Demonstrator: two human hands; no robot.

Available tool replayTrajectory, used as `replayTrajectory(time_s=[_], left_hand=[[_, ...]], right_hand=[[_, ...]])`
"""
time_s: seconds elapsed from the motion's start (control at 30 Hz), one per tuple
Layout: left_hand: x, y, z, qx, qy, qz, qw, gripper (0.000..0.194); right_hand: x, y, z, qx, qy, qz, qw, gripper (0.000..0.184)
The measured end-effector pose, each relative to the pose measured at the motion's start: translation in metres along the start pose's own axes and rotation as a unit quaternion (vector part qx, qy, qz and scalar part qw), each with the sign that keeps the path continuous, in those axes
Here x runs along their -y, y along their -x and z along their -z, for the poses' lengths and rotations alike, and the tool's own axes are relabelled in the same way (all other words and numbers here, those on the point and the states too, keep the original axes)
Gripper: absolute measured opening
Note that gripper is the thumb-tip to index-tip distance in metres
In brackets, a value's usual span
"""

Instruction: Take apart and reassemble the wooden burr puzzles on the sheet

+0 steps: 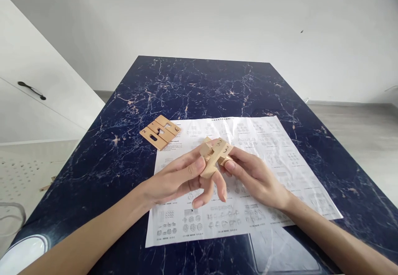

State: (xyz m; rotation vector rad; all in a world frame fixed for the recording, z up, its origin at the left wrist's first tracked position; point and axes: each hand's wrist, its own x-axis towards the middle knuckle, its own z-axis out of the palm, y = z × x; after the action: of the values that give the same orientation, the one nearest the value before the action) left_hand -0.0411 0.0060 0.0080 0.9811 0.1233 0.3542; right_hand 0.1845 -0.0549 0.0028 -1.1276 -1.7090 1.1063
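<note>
Both hands hold a partly joined wooden burr puzzle (214, 159) of light notched bars above the printed sheet. Handwritten marks show on its upper faces. My left hand (186, 175) pinches the puzzle from the left with the thumb in front, while other fingers curl below it. From the right, my right hand (253, 175) grips another bar of it between thumb and fingers. Flat wooden pieces (160, 132) with cut-out slots and handwritten numbers lie side by side at the sheet's upper left corner. Fingers hide part of the puzzle's underside.
A creased paper sheet (273, 150) printed with small diagrams lies across the dark blue marbled table (199, 84). White cabinet doors (46, 67) with a black handle stand at the left. A pale wall rises behind the table.
</note>
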Motion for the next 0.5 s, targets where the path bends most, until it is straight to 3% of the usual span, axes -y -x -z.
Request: replayTrajectory(time_s=[0.1, 0.17, 0.23, 0.3, 0.37, 0.4, 0.5], left_hand=[[-0.007, 0.004, 0.000, -0.002, 0.025, -0.007, 1.000, 0.057], [-0.014, 0.005, 0.000, -0.063, -0.007, -0.042, 0.997, 0.055], [-0.019, 0.004, 0.001, -0.160, -0.092, -0.089, 0.979, 0.045], [-0.018, 0.002, 0.001, -0.280, -0.209, -0.110, 0.931, 0.041], [-0.012, -0.001, 0.000, -0.378, -0.319, -0.088, 0.865, 0.041], [-0.007, -0.001, 0.000, -0.404, -0.365, -0.075, 0.835, 0.043], [0.007, -0.001, -0.001, -0.408, -0.508, -0.063, 0.756, 0.046]], right_hand=[[-0.002, 0.000, 0.004, -0.016, 0.020, -0.005, 1.000, 0.029], [-0.006, -0.001, 0.007, -0.061, 0.056, -0.016, 0.996, 0.032], [-0.010, -0.003, 0.010, -0.130, 0.098, -0.032, 0.986, 0.033], [-0.014, -0.004, 0.011, -0.193, 0.146, -0.049, 0.969, 0.030], [-0.018, -0.005, 0.010, -0.220, 0.196, -0.060, 0.954, 0.029], [-0.020, -0.005, 0.009, -0.222, 0.220, -0.061, 0.948, 0.028], [-0.024, -0.004, 0.008, -0.213, 0.280, -0.052, 0.935, 0.025]])
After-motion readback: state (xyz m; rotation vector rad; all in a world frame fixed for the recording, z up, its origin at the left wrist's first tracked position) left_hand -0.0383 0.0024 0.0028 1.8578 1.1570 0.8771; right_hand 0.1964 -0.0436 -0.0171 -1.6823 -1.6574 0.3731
